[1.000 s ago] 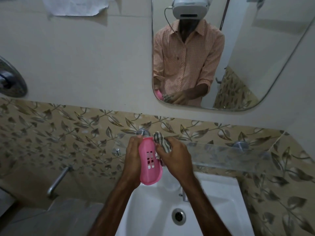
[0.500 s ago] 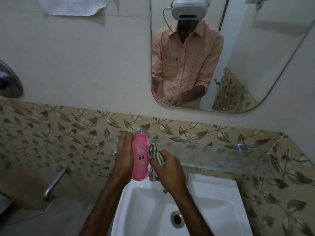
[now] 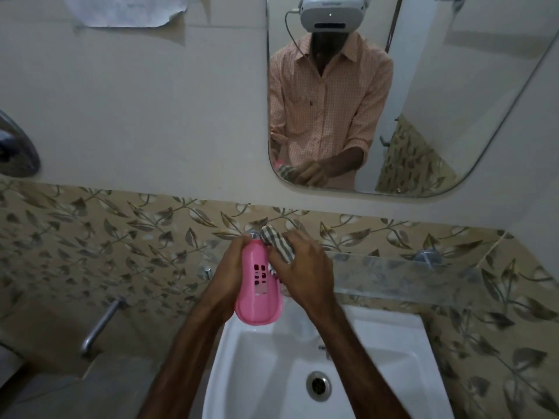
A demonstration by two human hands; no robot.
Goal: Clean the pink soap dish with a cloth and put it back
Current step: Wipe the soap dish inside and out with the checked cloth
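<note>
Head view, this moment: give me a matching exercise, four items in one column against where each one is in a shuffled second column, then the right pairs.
Items:
1. pink soap dish
2. striped cloth
3. drain
4. mirror

Places:
A. on the wall above the leaf tiles
B. in the left hand, held on edge above the sink
C. at the bottom of the white basin
D. in the right hand, pressed to the dish

Pairs: 1-B, 2-D, 3-C, 4-A
</note>
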